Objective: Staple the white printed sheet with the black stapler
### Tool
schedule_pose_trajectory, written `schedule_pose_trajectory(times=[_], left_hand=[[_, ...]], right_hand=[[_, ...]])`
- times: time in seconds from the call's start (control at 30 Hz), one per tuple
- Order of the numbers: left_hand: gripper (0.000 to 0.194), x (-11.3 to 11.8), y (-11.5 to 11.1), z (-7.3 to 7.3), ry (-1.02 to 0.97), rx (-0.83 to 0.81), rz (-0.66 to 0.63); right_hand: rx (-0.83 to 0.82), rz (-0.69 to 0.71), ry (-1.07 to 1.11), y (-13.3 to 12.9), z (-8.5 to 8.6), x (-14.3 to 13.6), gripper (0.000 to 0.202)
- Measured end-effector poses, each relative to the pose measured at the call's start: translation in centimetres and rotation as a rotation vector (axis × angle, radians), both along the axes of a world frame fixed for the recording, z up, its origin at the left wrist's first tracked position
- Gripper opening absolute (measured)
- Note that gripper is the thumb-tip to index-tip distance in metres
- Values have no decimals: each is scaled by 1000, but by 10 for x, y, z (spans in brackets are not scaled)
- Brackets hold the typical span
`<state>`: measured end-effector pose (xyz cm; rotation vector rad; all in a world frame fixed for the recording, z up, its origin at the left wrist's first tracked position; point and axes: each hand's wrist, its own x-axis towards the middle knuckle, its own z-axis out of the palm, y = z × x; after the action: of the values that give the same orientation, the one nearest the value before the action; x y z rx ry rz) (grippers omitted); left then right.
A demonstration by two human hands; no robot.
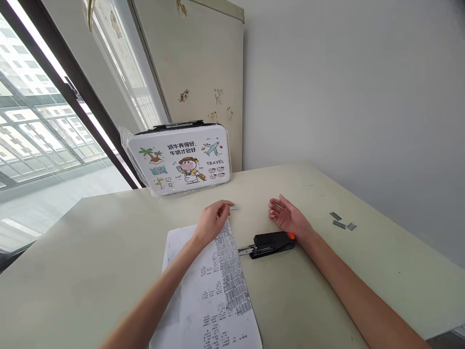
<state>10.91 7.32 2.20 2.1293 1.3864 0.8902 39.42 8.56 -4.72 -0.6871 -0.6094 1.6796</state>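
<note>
My left hand (pixel 214 220) is above the top of a printed paper sheet (pixel 189 291), thumb and fingers pinched on a small grey staple strip (pixel 233 208) that pokes out to the right. To the right of the paper lies a black stapler (pixel 273 241) with an orange-red end. A metal piece (pixel 246 250) sticks out of its left end towards the paper's edge. My right hand (pixel 288 216) rests just beyond the stapler's orange end, palm turned inward, fingers loosely curled and apart with nothing in them. Its wrist is close beside the stapler; whether they touch I cannot tell.
Several grey staple strips (pixel 339 224) lie on the pale table (pixel 312 291) at the right. A white cartoon-printed case (pixel 181 160) in clear plastic stands at the back left. Behind it are a worn cabinet (pixel 203 63), a wall (pixel 345 87) and a window (pixel 32 106).
</note>
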Motion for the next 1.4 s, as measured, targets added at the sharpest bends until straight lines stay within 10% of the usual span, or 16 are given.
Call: schedule_pose_trajectory(times=[0.43, 1.4], left_hand=[[18, -6, -89, 3, -127, -85, -109], [12, 7, -98, -17, 3, 92, -111]], right_hand=[[12, 7, -30, -2, 1, 0, 31], [-28, 5, -72, -5, 4, -5, 28]])
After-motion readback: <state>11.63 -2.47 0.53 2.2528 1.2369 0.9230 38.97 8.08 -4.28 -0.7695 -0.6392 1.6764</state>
